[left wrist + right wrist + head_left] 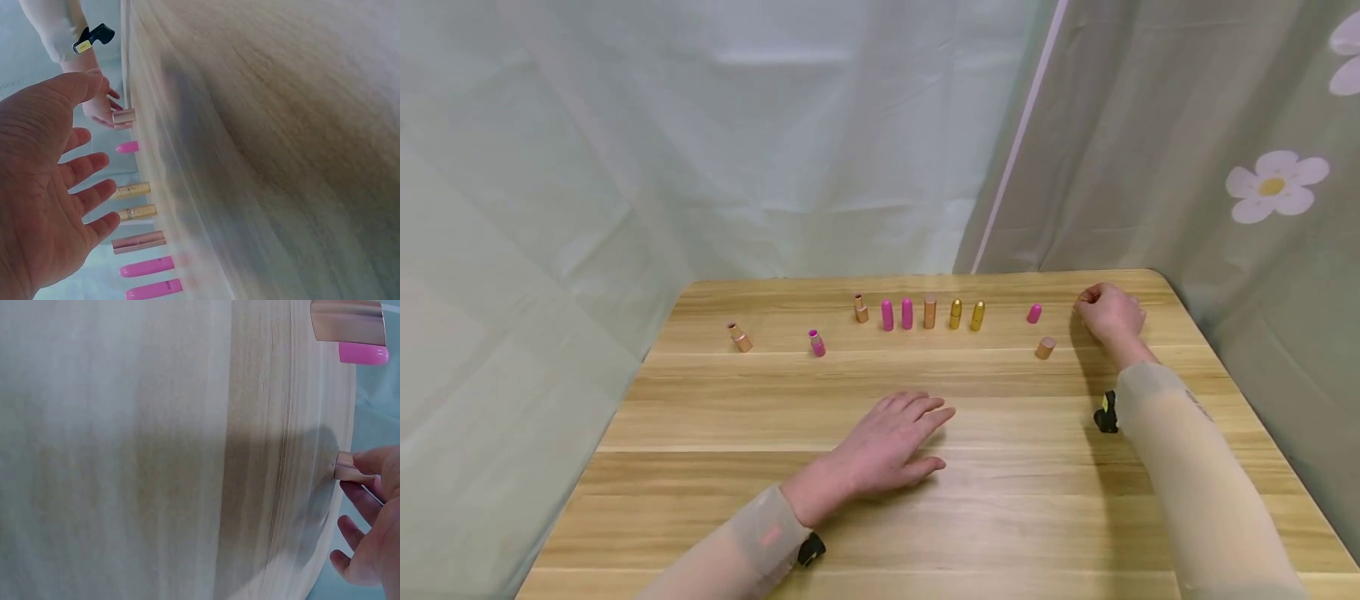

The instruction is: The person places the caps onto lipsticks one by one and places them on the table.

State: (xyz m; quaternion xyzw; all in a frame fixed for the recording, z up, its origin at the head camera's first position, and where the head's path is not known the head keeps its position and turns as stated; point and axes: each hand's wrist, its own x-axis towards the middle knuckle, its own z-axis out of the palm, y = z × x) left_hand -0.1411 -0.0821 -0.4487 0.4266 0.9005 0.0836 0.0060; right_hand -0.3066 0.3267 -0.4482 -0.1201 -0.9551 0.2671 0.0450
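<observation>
My right hand [1109,313] is at the table's back right corner. Its thumb and finger pinch a rose-gold lipstick cap [346,467], whose end is at the table surface in the right wrist view. A pink lipstick cap [1034,313] and another rose-gold lipstick cap [1046,347] stand to the left of this hand. Over the middle of the table, my left hand [883,442] holds nothing, its fingers loosely spread. Uncapped lipstick tubes stand farther left: one rose-gold [741,337], one pink [817,343] and one more rose-gold tube [861,309].
A row of capped lipsticks stands near the back edge: two pink [887,316], one rose-gold [930,312] and two gold [977,317]. Behind the wooden table [700,417] hangs a pale curtain [850,150], with flowers printed on its right part.
</observation>
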